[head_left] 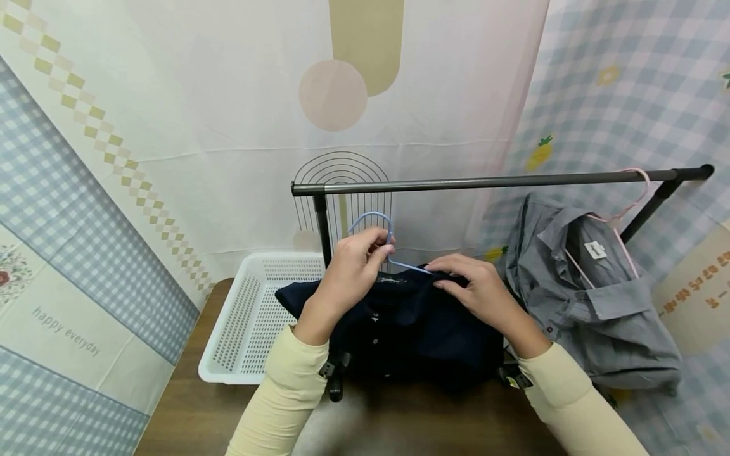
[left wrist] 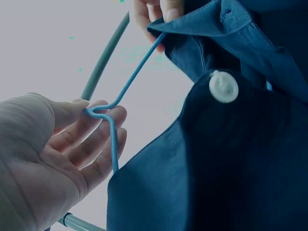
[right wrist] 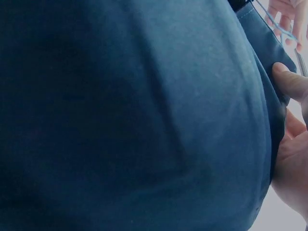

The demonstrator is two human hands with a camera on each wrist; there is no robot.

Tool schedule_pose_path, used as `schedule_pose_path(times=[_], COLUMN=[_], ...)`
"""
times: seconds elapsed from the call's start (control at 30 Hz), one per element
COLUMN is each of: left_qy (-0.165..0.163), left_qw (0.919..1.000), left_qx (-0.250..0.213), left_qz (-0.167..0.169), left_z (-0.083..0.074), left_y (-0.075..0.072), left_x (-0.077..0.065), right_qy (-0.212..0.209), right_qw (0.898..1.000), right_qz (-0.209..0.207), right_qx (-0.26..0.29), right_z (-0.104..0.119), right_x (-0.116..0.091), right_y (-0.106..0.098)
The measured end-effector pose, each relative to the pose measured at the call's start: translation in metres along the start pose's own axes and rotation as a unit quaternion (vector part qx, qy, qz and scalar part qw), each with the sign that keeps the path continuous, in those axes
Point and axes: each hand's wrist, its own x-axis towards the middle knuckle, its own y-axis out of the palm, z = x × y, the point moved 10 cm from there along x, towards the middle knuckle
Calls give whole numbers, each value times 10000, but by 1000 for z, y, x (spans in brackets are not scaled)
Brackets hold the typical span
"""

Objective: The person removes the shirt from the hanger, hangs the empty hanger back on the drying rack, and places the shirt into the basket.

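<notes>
A dark shirt (head_left: 450, 335), near the rail (head_left: 456, 184), is apparently being fitted onto a blue hanger (left wrist: 114, 144); the hanger's neck is being pinched by the left hand (head_left: 356, 263); the collar (left wrist: 211, 21) is being gripped by the right hand (head_left: 479, 285); shoulder alignment is probably being required next.

Navy shirt (head_left: 450, 335), light-blue hanger (left wrist: 114, 144); grey shirt (head_left: 604, 329), pink hanger (head_left: 614, 221); white basket (head_left: 229, 323); blue-and-white checked cloth (head_left: 604, 126)
</notes>
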Motion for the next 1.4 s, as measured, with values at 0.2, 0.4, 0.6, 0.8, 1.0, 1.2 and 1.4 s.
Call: schedule_pose_path(times=[0.2, 0.4, 0.6, 0.8, 1.0, 1.2, 1.4], left_qy=[-108, -97, -78, -26, -32, -190, -230], left_qw=[9999, 9999, 9998, 9997, 9996, 9995, 9994], left_qx=[110, 133, 161, 254, 270, 244, 231], left_qz=[18, 11, 89, 67, 69, -96, -96], left_z=[4, 5, 5, 3, 4, 8, 8], left_y=[-2, -5, -4, -5, -6, -12, -15], left_x=[-1, -2, -3, -5, -5, -7, -8], right_qy=[97, 120, 257, 155, -10, 346, 457], right_qw=[9999, 9998, 9990, 9962, 9925, 9888, 9883], right_qz=[-1, -37, -59, -405, -706, -873, -911], right_qx=[59, 128, 371, 751, 996, 1157, 1134], right_z=[-11, -19, -25, -32, -34, -42, -50], right_x=[-9, -18, -25, -32, -37, -47, -57], right_y=[-7, -11, -13, -18, -24, -32, -32])
